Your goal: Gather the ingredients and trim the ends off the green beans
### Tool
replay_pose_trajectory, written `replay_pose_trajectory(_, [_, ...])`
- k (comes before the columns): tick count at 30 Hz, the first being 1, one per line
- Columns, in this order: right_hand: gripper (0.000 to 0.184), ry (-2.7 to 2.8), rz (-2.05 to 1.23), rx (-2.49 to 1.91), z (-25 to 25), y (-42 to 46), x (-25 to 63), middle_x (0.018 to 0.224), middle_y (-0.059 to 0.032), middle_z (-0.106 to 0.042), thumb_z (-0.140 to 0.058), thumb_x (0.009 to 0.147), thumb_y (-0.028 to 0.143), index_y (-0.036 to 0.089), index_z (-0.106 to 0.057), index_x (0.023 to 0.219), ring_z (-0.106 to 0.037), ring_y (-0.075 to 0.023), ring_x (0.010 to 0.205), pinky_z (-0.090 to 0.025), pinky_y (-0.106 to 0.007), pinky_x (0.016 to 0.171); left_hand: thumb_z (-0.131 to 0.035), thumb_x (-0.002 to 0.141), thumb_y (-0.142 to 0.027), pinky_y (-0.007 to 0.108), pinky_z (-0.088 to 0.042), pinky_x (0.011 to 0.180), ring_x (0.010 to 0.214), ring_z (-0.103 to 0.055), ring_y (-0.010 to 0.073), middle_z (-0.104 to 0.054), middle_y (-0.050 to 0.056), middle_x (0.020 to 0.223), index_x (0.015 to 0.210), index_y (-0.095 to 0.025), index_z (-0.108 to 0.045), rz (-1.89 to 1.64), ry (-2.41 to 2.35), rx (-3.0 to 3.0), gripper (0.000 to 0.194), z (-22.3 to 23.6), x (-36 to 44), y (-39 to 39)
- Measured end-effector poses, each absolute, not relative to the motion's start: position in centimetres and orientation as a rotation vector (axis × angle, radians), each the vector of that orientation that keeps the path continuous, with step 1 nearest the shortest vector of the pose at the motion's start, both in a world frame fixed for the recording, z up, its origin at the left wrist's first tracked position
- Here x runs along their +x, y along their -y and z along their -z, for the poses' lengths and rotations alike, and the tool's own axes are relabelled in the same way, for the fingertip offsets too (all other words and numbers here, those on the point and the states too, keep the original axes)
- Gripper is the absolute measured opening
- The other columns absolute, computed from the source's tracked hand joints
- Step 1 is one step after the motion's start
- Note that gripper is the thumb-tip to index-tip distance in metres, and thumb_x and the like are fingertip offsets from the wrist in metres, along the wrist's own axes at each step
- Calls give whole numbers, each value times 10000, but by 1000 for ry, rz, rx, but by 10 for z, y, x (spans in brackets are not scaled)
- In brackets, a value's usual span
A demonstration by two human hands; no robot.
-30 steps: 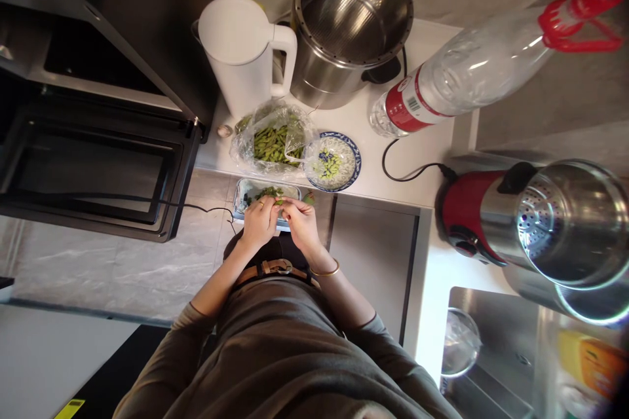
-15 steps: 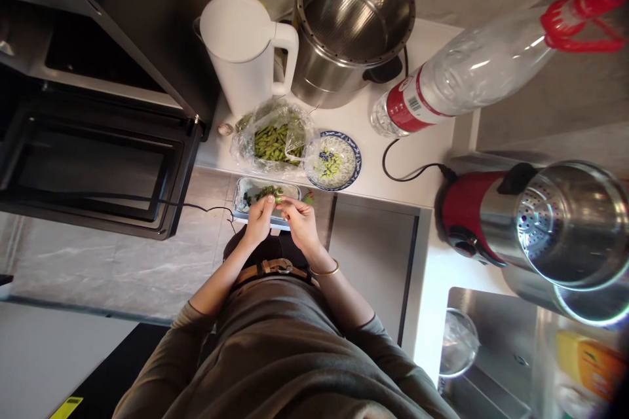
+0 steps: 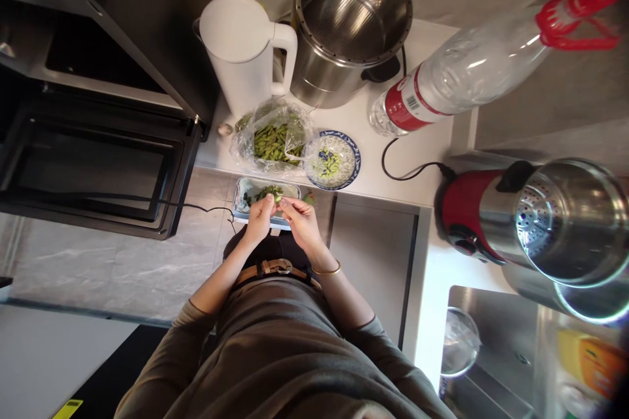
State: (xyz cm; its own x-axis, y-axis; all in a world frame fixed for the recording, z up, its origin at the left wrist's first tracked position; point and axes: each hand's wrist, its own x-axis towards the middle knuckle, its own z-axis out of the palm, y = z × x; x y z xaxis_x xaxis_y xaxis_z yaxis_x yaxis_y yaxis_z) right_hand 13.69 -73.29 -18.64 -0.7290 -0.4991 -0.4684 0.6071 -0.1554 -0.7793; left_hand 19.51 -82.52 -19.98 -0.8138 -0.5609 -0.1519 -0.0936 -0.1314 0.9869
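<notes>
My left hand (image 3: 261,217) and my right hand (image 3: 301,217) meet in front of my belt, fingertips pinched on a small green soybean pod (image 3: 278,198). Just beneath them is a bin (image 3: 240,195) with a pale liner and green pod shells (image 3: 260,192) inside. On the counter edge beyond lies a clear plastic bag (image 3: 243,141) full of soybean pods (image 3: 271,144). To its right, partly under the bag's edge, a blue-rimmed plate (image 3: 357,160) holds shelled green soybeans (image 3: 328,162).
A white pitcher (image 3: 236,52) and a steel pot (image 3: 327,78) stand behind the bag. A large water bottle (image 3: 417,101) is right of them. Farther right are a red-and-steel appliance (image 3: 472,216) and a sink (image 3: 496,353). An open oven door (image 3: 98,163) juts out at left.
The hands stay together over the bin, with only slight finger movement at the pod. The view has shifted a little.
</notes>
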Motion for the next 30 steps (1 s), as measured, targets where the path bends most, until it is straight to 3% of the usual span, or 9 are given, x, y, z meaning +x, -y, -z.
replay_pose_trajectory(4, [212,-1458,1939,76,188,733,138,552,49,-549,-810,647,403,238,-783,778,-372,-72,509,-323,-241,498,-485,803,-781,276,-251,478,464,-239,77,-240,-54,472,472,-205,-278,2143,1722,748,696,201,196,827])
replay_pose_trajectory(10, [207,-1636,1857,-48,188,731,137,681,16,-701,-798,655,387,245,-799,805,-546,-118,596,-474,-272,596,-568,742,-788,270,-201,464,459,-208,64,-206,-64,477,476,-204,-261,2342,1554,828,712,203,199,828])
replay_pose_trajectory(19, [203,-1674,1866,-60,198,729,142,744,10,-751,-791,672,379,257,-808,833,-615,-142,636,-531,-296,629,-676,735,-679,240,-230,472,440,-223,50,-193,-86,454,491,-200,-246,2666,1283,857,688,196,204,830])
replay_pose_trajectory(30, [205,-1713,1827,-100,207,733,141,807,9,-762,-770,684,394,251,-800,827,-667,-170,719,-553,-324,727,-666,720,-708,254,-183,477,454,-203,49,-204,-77,458,457,-192,-250,2480,1506,836,713,204,203,837])
